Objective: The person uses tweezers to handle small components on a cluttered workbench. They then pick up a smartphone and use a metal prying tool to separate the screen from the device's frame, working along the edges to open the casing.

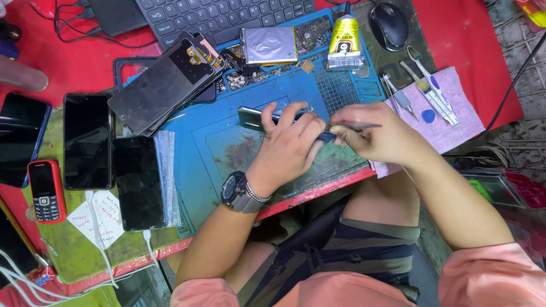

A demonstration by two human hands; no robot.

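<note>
My left hand (290,145) grips a dark smartphone (253,117) that lies tilted on the blue repair mat (227,150); a black watch sits on that wrist. My right hand (378,133) pinches a thin metal tool (355,125) whose tip points left toward the phone's right end, which my fingers hide. The two hands almost touch over the mat's middle.
A stack of phone screens (165,85), a silver battery (268,44) and a yellow glue tube (344,37) lie at the mat's back. Several phones (86,141), a red keypad phone (45,190), a keyboard (222,17), a mouse (389,25) and tools on a pink cloth (449,111) surround it.
</note>
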